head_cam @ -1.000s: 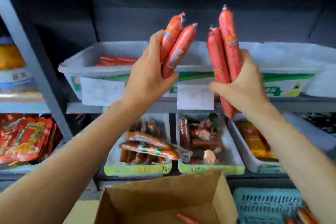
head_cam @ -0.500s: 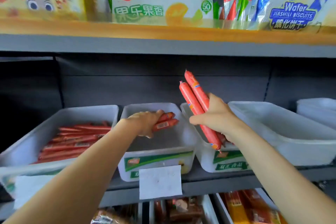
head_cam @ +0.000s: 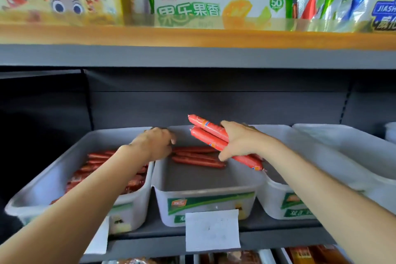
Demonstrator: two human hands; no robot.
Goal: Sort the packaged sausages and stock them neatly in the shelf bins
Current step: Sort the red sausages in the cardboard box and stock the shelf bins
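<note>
Hiding left hand (head_cam: pixel 153 142) fingertips | right hand (head_cam: pixel 240 141) grips sausages (head_cam: pixel 209 133)

Left hand (head_cam: pixel 154 143) fingertips hidden past the knuckles, contact with the loose sausages (head_cam: pixel 197 157) unclear. Held sausages (head_cam: pixel 211 135) partly covered by the right hand (head_cam: pixel 242 141). Price tag (head_cam: pixel 212 230) print too blurred to read. Lower-shelf packs (head_cam: pixel 235 259) cut off by the near edge.
</note>
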